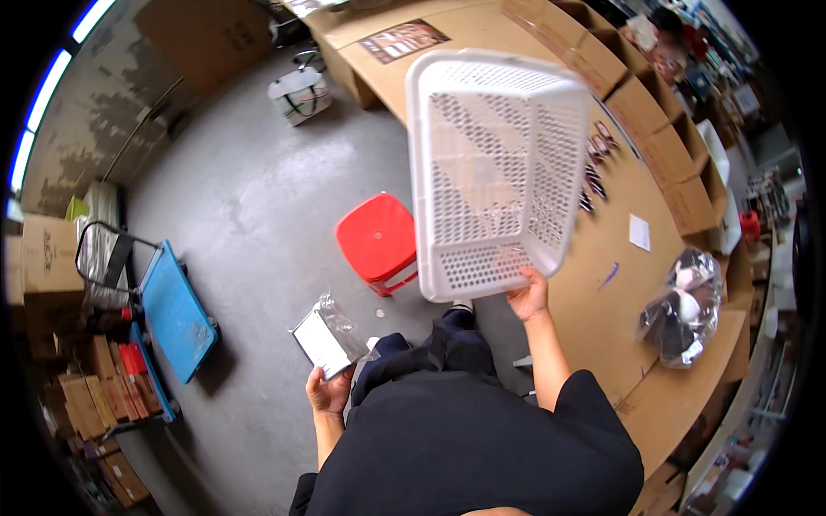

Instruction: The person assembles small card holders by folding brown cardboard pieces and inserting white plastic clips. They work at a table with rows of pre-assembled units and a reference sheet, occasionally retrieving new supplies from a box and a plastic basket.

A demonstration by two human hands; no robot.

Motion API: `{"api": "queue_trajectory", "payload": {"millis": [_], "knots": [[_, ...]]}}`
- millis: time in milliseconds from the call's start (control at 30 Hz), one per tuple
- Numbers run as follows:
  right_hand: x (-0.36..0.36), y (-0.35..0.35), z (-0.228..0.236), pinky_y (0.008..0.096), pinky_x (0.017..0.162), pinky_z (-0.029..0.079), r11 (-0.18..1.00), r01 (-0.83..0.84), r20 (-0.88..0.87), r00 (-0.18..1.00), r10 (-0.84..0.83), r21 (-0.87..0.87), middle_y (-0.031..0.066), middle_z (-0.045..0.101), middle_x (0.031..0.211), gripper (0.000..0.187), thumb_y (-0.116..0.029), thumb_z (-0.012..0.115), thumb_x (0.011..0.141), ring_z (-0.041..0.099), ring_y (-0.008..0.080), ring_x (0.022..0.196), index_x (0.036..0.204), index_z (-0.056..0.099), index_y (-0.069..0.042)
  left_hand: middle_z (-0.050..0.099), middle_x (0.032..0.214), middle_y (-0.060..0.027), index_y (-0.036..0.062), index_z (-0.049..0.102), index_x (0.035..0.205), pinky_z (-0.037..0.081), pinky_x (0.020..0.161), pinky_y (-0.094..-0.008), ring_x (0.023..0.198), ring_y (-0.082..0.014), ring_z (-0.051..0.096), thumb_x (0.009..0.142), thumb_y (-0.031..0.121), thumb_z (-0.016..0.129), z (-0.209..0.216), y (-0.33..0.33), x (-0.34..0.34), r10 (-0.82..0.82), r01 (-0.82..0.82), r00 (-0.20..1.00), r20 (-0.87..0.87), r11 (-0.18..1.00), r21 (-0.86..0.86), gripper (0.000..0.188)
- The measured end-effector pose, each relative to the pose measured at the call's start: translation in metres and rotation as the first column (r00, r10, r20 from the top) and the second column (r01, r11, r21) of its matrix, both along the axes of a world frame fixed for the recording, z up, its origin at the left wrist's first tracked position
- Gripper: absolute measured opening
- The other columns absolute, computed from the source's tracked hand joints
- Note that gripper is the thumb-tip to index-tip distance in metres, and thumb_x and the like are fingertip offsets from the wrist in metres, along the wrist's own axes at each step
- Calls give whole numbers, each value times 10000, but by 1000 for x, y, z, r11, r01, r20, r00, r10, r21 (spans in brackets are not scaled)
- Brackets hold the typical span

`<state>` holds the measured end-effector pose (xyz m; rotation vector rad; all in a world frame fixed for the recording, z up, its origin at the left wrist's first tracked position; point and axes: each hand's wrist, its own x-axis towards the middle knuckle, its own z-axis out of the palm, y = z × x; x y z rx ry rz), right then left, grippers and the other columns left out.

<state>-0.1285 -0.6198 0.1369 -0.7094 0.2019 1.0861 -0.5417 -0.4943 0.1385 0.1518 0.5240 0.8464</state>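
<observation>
My right hand (pixel 527 297) grips the near rim of a white perforated plastic basket (pixel 482 172). The basket is tipped up, its hollow inside showing, and nothing lies in it; it hangs over the left edge of the brown table (pixel 585 318). Down at the left, my left hand (pixel 329 391) is closed on the near end of a flat rectangular item with a white face and dark edge (pixel 323 342). Clear plastic wrap (pixel 338 320) sticks out from that item's far side. What exactly the item is cannot be made out.
A red stool (pixel 376 236) stands on the floor ahead. Blue platform trolleys (pixel 176 318) and stacked cartons (pixel 86 404) are at left. On the table lie a bagged bundle (pixel 688 305), a white card (pixel 639 232) and small dark items (pixel 594 181), beside open cardboard boxes (pixel 662 159).
</observation>
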Motion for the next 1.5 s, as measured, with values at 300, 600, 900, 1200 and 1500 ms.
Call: {"api": "queue_trajectory", "payload": {"millis": [300,600,900,1200,1500], "knots": [[-201,149,-31,272,592,536,936,-314,-205,938,280,-161,128,607,1009,402,-136,506,738,614,230,852,1117,474,-8,469,1260,-146,20,357,1290,351,994,-479,1144,-321,470,756,198,587,9,25,-180,248,-226,913,-325,969,103,608],[-212,260,-41,263,632,530,956,-204,-99,978,186,-213,74,600,992,361,-105,549,716,606,190,848,1068,496,-46,467,1281,-101,79,364,1311,349,996,-475,1161,-300,461,749,222,592,-5,156,-170,276,-282,949,-150,959,-19,623],[-189,434,-68,242,553,486,936,-1,-76,997,-27,-351,24,599,867,275,-141,515,709,597,156,742,977,529,-81,468,1265,-124,55,371,1290,350,993,-466,1156,-321,456,746,185,599,-8,381,-126,31,-31,999,27,999,11,605],[-120,565,-34,275,655,519,961,242,-184,947,-263,-130,54,609,876,225,-137,553,743,598,189,768,949,531,-52,491,1208,-132,36,363,1253,400,929,-438,1104,-303,492,714,93,603,3,581,-30,-174,197,971,-165,971,136,593],[-18,630,-33,311,703,547,805,579,-115,798,-592,-129,82,611,918,201,-145,526,822,617,197,809,980,515,-20,473,1237,-122,42,348,1269,429,866,-407,1115,-284,477,729,120,601,3,746,120,-513,514,853,-100,858,-15,602]]}}
